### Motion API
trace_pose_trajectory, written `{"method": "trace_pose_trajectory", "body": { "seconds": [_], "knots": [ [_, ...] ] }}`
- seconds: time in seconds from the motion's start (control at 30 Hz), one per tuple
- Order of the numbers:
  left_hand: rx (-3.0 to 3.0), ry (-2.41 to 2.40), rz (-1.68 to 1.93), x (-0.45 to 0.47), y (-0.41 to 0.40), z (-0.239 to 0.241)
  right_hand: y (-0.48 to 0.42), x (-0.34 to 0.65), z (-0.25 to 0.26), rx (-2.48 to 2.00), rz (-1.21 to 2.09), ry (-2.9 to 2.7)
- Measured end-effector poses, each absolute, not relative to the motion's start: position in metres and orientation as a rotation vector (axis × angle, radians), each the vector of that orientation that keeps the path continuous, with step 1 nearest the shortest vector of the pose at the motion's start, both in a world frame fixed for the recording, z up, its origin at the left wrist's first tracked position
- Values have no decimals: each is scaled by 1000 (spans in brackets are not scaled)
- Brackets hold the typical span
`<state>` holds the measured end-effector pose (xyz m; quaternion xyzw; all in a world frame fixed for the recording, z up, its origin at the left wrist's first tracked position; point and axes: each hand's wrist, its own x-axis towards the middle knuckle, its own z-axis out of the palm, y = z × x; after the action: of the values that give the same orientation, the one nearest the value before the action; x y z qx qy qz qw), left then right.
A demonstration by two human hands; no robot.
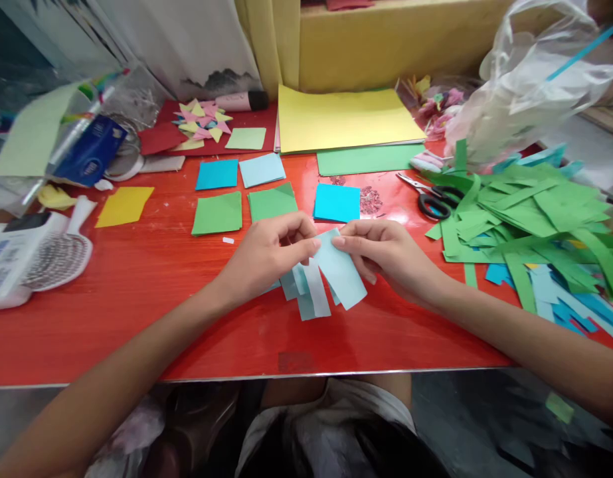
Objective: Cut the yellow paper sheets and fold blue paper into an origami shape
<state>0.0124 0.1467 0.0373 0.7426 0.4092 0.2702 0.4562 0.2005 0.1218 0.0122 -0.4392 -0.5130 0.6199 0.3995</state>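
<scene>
Both my hands meet over the middle of the red table (137, 279). My left hand (269, 255) pinches a bunch of pale blue paper strips (309, 292) that hang down and fan out. My right hand (380, 255) pinches the widest pale blue strip (343, 272) at its top edge, right beside my left fingertips. Just beyond my hands lie small paper squares: a bright blue one (337, 202), two green ones (217, 213), another blue (217, 174) and a pale blue one (262, 169).
Black-handled scissors (433, 196) lie to the right, next to a heap of green and blue paper strips (530, 226). Yellow and green sheets (343, 119) sit at the back. A yellow square (124, 206), a white hand fan (47, 255) and folded paper stars (201, 123) are on the left.
</scene>
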Motion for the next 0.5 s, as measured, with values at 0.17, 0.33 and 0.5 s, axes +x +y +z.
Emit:
{"method": "trace_pose_trajectory", "body": {
  "seconds": [0.17,0.33,0.5],
  "knots": [
    [2074,991,586,16,143,34,118,201,19,-1103,1547,-1523],
    [2282,876,668,18,139,30,117,201,20,-1108,1613,-1636],
    [2315,951,797,10,148,34,116,203,18,-1095,1527,-1702]
  ]
}}
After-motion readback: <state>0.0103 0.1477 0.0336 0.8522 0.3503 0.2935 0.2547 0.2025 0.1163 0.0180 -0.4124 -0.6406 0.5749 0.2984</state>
